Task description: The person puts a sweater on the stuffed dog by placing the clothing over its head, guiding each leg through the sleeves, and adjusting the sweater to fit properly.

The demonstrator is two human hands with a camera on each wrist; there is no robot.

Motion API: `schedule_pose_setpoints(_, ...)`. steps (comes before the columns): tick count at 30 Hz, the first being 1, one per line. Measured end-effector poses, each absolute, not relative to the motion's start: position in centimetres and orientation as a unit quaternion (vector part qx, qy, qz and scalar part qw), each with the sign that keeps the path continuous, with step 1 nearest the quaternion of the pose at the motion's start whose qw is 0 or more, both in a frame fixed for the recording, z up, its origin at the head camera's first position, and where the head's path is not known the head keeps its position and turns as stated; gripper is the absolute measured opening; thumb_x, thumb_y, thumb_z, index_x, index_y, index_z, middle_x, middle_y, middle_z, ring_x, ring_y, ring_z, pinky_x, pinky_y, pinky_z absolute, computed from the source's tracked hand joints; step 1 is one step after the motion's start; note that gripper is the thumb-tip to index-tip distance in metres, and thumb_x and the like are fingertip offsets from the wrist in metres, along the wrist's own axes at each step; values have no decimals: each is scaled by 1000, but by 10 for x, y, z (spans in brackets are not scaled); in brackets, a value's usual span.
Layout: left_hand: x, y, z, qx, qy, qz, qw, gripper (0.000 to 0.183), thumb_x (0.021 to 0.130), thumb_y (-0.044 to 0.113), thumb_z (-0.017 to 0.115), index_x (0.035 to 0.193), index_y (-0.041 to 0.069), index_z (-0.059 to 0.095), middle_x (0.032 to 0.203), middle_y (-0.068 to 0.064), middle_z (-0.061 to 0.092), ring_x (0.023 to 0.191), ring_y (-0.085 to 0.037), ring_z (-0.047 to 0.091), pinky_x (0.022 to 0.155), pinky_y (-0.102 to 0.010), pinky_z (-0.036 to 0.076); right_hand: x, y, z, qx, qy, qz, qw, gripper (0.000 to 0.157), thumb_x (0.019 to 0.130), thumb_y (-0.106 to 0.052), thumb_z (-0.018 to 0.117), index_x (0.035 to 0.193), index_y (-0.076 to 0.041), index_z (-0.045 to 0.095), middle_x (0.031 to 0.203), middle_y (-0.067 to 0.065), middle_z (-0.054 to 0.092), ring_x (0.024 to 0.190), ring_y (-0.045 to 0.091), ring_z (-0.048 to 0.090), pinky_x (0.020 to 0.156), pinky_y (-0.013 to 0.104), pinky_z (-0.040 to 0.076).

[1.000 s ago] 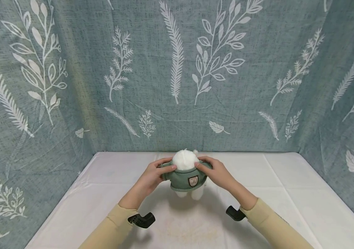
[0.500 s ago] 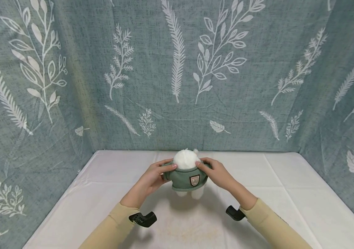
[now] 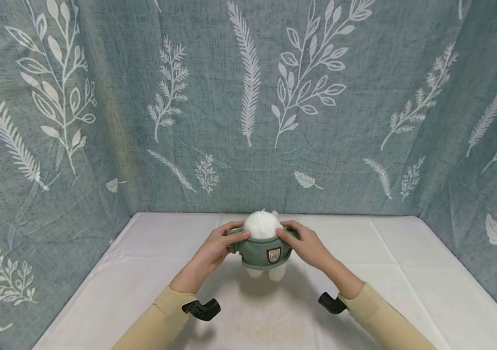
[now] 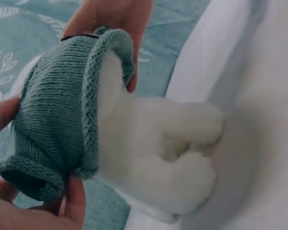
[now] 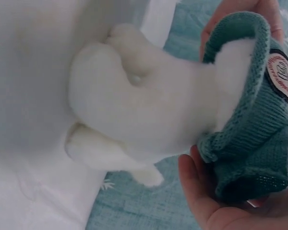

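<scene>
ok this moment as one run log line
left hand: grips green sweater | right hand: grips sweater | white plush: sweater around upper part, legs bare

A green knitted sweater [image 3: 257, 253] sits around a white plush toy [image 3: 262, 224], between the left hand [image 3: 214, 247] and the right hand [image 3: 308, 245], above a white cloth-covered counter [image 3: 405, 291]. Blue-green leaf-patterned fabric [image 3: 213, 107] hangs behind and on both sides.

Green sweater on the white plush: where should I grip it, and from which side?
Likely by both sleeves, one from either side: these stubby knit tubes stick out left and right, clear of the white plush, whose bulk fills the sweater's middle.
</scene>
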State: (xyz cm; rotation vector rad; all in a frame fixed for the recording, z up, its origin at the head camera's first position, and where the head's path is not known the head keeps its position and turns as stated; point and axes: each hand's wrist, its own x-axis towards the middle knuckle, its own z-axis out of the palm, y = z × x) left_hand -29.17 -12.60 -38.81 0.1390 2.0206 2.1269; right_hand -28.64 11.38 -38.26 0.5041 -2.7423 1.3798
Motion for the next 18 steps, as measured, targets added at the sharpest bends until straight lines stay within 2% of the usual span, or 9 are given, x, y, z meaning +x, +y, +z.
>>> schedule_pose_setpoints(6, -289, -129, -381, 78, 749, 657, 37, 46, 82, 22, 74, 126, 16, 62, 131, -11, 55, 119, -27, 51, 98, -47, 42, -280, 118, -379, 166, -884, 437, 22, 48, 93, -49, 53, 132, -22, 53, 129, 8, 59, 119, 28, 55, 94, 47, 48)
schedule_pose_setpoints(8, -288, -130, -378, 90, 765, 637, 11, 48, 81, 23, 76, 127, 18, 61, 130, -10, 56, 121, -28, 50, 99, -50, 41, -278, 120, -378, 169, -880, 442, 34, 48, 93, -49, 54, 132, -21, 53, 129, 7, 59, 119, 27, 56, 92, 45, 49)
schedule_pose_setpoints(11, -288, -131, -373, 107, 778, 618, -21, 51, 78, 24, 78, 126, 19, 61, 129, -8, 57, 120, -28, 50, 98, -47, 42, -272, 122, -377, 165, -864, 468, 80, 45, 92, -46, 57, 128, -19, 55, 125, 5, 61, 115, 24, 58, 90, 41, 51)
schedule_pose_setpoints(13, -289, -130, -370, 118, 781, 612, -34, 52, 77, 23, 80, 125, 19, 62, 129, -7, 57, 119, -27, 51, 97, -44, 43, -267, 123, -376, 160, -851, 483, 133, 42, 91, -43, 60, 124, -17, 57, 119, 3, 64, 112, 21, 60, 92, 39, 51)
schedule_pose_setpoints(16, -288, -126, -365, 132, 782, 608, -40, 52, 76, 21, 80, 125, 17, 62, 130, -8, 57, 120, -26, 51, 100, -41, 42, -257, 125, -375, 157, -827, 500, 203, 35, 89, -35, 65, 118, -15, 60, 109, 1, 67, 103, 16, 63, 91, 36, 51)
schedule_pose_setpoints(18, -288, -124, -362, 134, 781, 609, -37, 53, 77, 19, 80, 126, 16, 61, 130, -9, 57, 121, -25, 51, 101, -40, 42, -250, 125, -376, 158, -817, 509, 221, 31, 88, -32, 67, 114, -15, 62, 103, -1, 68, 96, 13, 64, 87, 34, 53)
